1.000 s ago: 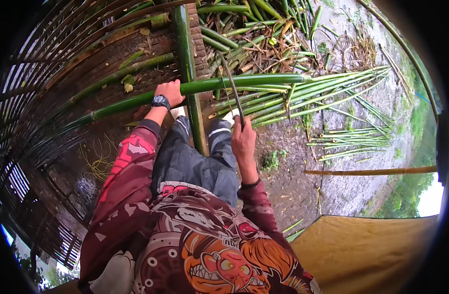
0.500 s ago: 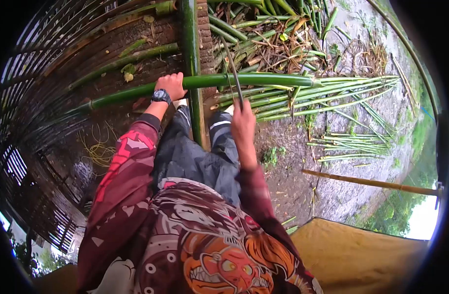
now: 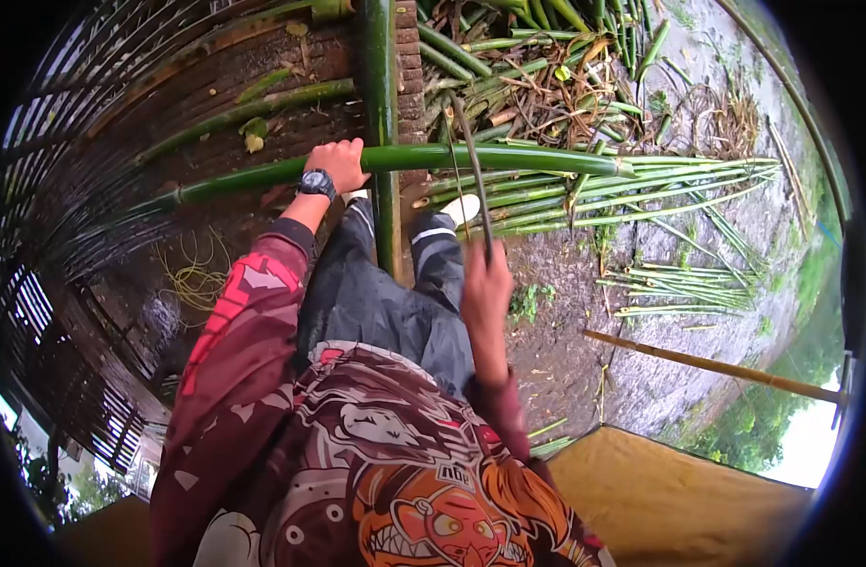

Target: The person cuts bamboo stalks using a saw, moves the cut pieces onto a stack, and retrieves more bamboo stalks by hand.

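A long green bamboo pole [image 3: 528,158] lies crosswise in front of me, over an upright-running thick bamboo beam [image 3: 380,85]. My left hand [image 3: 338,166], with a black watch at the wrist, is wrapped around the pole just left of the beam. My right hand [image 3: 487,283] is closed around the lower end of a bow saw [image 3: 477,175]. The saw has a curved dark frame and a thin blade, and it crosses the pole to the right of the beam. How deep the blade sits in the bamboo I cannot tell.
Cut bamboo lengths [image 3: 537,200] lie in a bundle beyond the pole, with dry leaves and stalks [image 3: 565,90] above them. Thinner pieces [image 3: 684,288] rest on wet ground at right. A slatted bamboo structure [image 3: 121,85] stands left; a yellow-brown tarp [image 3: 669,491] hangs lower right.
My right hand has drawn the saw back toward my body, lower in the view. My left hand keeps its grip on the pole. The view has shifted slightly.
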`<move>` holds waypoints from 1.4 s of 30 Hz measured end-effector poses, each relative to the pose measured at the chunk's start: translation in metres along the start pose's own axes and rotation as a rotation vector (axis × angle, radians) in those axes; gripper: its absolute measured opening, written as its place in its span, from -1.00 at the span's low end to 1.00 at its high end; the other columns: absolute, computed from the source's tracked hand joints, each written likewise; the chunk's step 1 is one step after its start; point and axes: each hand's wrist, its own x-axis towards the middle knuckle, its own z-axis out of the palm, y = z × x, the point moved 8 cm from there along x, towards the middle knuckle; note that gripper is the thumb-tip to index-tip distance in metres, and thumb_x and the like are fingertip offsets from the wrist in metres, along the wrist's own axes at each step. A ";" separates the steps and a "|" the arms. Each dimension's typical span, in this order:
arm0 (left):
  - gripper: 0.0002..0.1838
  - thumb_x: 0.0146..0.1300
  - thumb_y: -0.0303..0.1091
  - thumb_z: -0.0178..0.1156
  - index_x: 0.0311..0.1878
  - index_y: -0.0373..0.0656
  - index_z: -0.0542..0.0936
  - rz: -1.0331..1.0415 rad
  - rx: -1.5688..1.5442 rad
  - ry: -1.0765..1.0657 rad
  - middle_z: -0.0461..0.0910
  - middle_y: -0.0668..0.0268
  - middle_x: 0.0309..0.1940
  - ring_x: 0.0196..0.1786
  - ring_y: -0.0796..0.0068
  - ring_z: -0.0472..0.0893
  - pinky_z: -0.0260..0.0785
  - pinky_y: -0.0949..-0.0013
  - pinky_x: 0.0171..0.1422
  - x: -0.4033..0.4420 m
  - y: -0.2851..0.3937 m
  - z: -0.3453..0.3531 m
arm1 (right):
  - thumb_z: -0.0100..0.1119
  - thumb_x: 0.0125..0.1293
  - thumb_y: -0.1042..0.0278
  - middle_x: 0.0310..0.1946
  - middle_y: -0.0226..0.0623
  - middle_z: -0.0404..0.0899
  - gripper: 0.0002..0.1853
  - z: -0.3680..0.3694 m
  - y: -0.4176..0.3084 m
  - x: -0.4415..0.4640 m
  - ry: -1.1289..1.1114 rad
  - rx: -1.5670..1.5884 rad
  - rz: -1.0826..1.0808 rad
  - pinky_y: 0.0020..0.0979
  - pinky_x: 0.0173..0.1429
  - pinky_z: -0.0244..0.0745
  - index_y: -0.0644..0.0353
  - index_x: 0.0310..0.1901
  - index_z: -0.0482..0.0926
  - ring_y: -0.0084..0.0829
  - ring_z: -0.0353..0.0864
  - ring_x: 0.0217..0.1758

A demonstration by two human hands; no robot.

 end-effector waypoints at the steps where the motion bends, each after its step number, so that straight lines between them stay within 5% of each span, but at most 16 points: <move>1: -0.50 0.06 0.07 0.49 -0.13 -0.08 0.56 -0.009 -0.008 -0.010 0.72 0.13 -0.30 -0.19 0.06 0.78 0.65 0.00 -0.12 -0.006 0.000 0.005 | 0.04 0.61 0.25 -0.54 -0.03 0.48 -0.76 -0.024 -0.001 -0.032 -0.011 0.021 -0.069 -0.20 -0.40 0.37 0.26 -0.12 0.56 -0.24 0.47 -0.52; 4: -0.52 0.09 0.09 0.46 -0.13 -0.07 0.58 -0.013 0.000 -0.020 0.73 0.11 -0.26 -0.17 0.05 0.77 0.65 -0.01 -0.07 0.005 -0.001 0.002 | 0.01 0.61 0.23 -0.49 0.05 0.52 -0.74 -0.030 0.015 -0.040 -0.055 0.037 0.043 -0.15 -0.37 0.41 0.28 -0.12 0.55 -0.09 0.53 -0.51; 6: -0.54 0.10 0.09 0.43 -0.16 -0.06 0.57 -0.019 0.013 0.079 0.72 0.15 -0.30 -0.19 0.06 0.76 0.64 -0.02 -0.12 0.007 -0.006 0.004 | 0.01 0.61 0.19 -0.44 0.16 0.56 -0.70 0.024 0.022 0.025 0.052 -0.193 -0.117 -0.05 -0.33 0.43 0.30 -0.12 0.54 0.15 0.57 -0.43; 7: -0.53 0.07 0.09 0.45 -0.16 -0.05 0.57 -0.012 0.019 0.151 0.71 0.17 -0.32 -0.21 0.07 0.76 0.63 -0.02 -0.15 0.000 -0.001 0.005 | 0.01 0.61 0.17 -0.38 0.24 0.58 -0.69 0.051 -0.001 0.073 0.032 -0.031 -0.210 0.06 -0.28 0.43 0.30 -0.12 0.53 0.31 0.57 -0.30; 11: -0.54 0.12 0.09 0.42 -0.14 -0.06 0.57 0.000 0.010 0.101 0.72 0.18 -0.29 -0.21 0.04 0.75 0.63 -0.02 -0.15 -0.002 0.001 0.002 | 0.03 0.60 0.16 -0.35 0.25 0.57 -0.68 0.035 -0.012 0.061 -0.019 -0.018 -0.148 0.06 -0.27 0.42 0.31 -0.12 0.54 0.35 0.55 -0.28; 12: -0.54 0.12 0.09 0.42 -0.14 -0.06 0.57 0.008 0.013 0.118 0.72 0.18 -0.29 -0.21 0.04 0.75 0.63 -0.02 -0.15 0.012 -0.002 -0.004 | 0.04 0.60 0.19 -0.46 0.12 0.54 -0.70 0.010 -0.010 0.024 0.052 -0.048 -0.295 -0.07 -0.35 0.40 0.30 -0.12 0.56 0.14 0.56 -0.44; 14: -0.52 0.09 0.09 0.43 -0.12 -0.05 0.57 -0.013 0.014 -0.006 0.73 0.17 -0.28 -0.21 0.04 0.76 0.64 -0.02 -0.13 0.002 -0.002 0.007 | 0.05 0.58 0.31 -0.58 -0.23 0.40 -0.78 -0.039 0.014 -0.048 -0.053 0.017 0.086 -0.34 -0.42 0.32 0.28 -0.12 0.61 -0.49 0.41 -0.52; 18: -0.51 0.06 0.09 0.47 -0.13 -0.05 0.58 -0.014 0.023 0.030 0.73 0.14 -0.29 -0.19 0.03 0.77 0.65 -0.02 -0.11 0.006 -0.002 0.000 | 0.07 0.57 0.26 -0.51 -0.08 0.50 -0.74 -0.029 0.009 -0.037 0.008 -0.027 -0.073 -0.24 -0.34 0.41 0.30 -0.02 0.62 -0.30 0.52 -0.47; 20: -0.52 0.06 0.07 0.47 -0.13 -0.05 0.59 -0.010 0.006 0.044 0.74 0.12 -0.30 -0.18 0.01 0.78 0.65 -0.04 -0.11 0.008 -0.003 0.002 | 0.04 0.59 0.22 -0.34 0.22 0.59 -0.72 0.054 0.022 0.055 0.030 -0.108 -0.195 0.00 -0.25 0.46 0.31 -0.02 0.57 0.27 0.56 -0.32; 21: -0.53 0.07 0.06 0.46 -0.13 -0.05 0.60 -0.009 -0.024 0.051 0.74 0.12 -0.29 -0.18 0.01 0.78 0.65 -0.05 -0.11 0.003 -0.003 0.006 | 0.05 0.59 0.21 -0.33 0.26 0.59 -0.73 0.059 -0.004 0.077 -0.032 -0.065 -0.161 0.07 -0.26 0.43 0.30 -0.07 0.55 0.33 0.56 -0.28; 30: -0.53 0.08 0.10 0.44 -0.13 -0.04 0.58 -0.004 0.031 0.098 0.71 0.17 -0.32 -0.23 0.03 0.75 0.64 -0.01 -0.14 0.000 -0.002 0.005 | 0.07 0.59 0.21 -0.43 0.20 0.60 -0.74 -0.028 -0.002 -0.027 -0.056 0.020 -0.023 -0.03 -0.38 0.45 0.26 -0.12 0.54 0.24 0.60 -0.41; 32: -0.51 0.04 0.08 0.43 -0.13 -0.07 0.58 -0.016 -0.005 0.085 0.71 0.16 -0.29 -0.22 0.04 0.75 0.62 -0.02 -0.15 0.007 -0.005 0.005 | 0.07 0.58 0.24 -0.56 -0.06 0.43 -0.73 0.005 0.015 0.001 -0.037 -0.085 -0.042 -0.24 -0.38 0.37 0.31 -0.13 0.59 -0.23 0.44 -0.53; 36: -0.59 0.08 -0.01 0.39 -0.13 -0.07 0.59 0.011 0.019 0.165 0.69 0.17 -0.31 -0.20 0.07 0.73 0.60 0.00 -0.13 0.003 -0.001 0.001 | -0.01 0.61 0.23 -0.53 0.03 0.38 -0.71 -0.017 0.015 -0.035 0.003 0.109 -0.065 -0.15 -0.41 0.31 0.29 -0.19 0.51 -0.09 0.36 -0.54; 39: -0.59 0.05 -0.01 0.43 -0.15 -0.04 0.58 -0.007 -0.025 0.141 0.69 0.18 -0.32 -0.21 0.06 0.73 0.59 -0.02 -0.15 -0.024 0.010 0.016 | 0.01 0.60 0.23 -0.53 0.00 0.38 -0.73 0.011 0.009 0.005 -0.027 -0.031 -0.116 -0.14 -0.41 0.31 0.27 -0.19 0.53 -0.18 0.39 -0.54; 40: -0.58 0.02 0.00 0.46 -0.18 -0.02 0.56 0.030 -0.009 0.245 0.68 0.18 -0.36 -0.24 0.04 0.74 0.58 -0.04 -0.19 -0.011 0.004 0.002 | 0.00 0.62 0.22 -0.42 0.16 0.60 -0.74 0.000 0.004 -0.007 -0.070 -0.273 -0.204 -0.11 -0.31 0.48 0.22 -0.13 0.57 0.18 0.64 -0.36; 42: -0.61 0.03 -0.03 0.45 -0.21 -0.03 0.57 0.021 -0.001 0.226 0.69 0.17 -0.37 -0.26 0.03 0.74 0.60 -0.04 -0.20 -0.001 -0.001 0.000 | 0.02 0.61 0.21 -0.38 0.20 0.61 -0.75 -0.010 0.005 -0.026 -0.005 -0.064 -0.190 -0.05 -0.30 0.48 0.23 -0.10 0.56 0.21 0.65 -0.31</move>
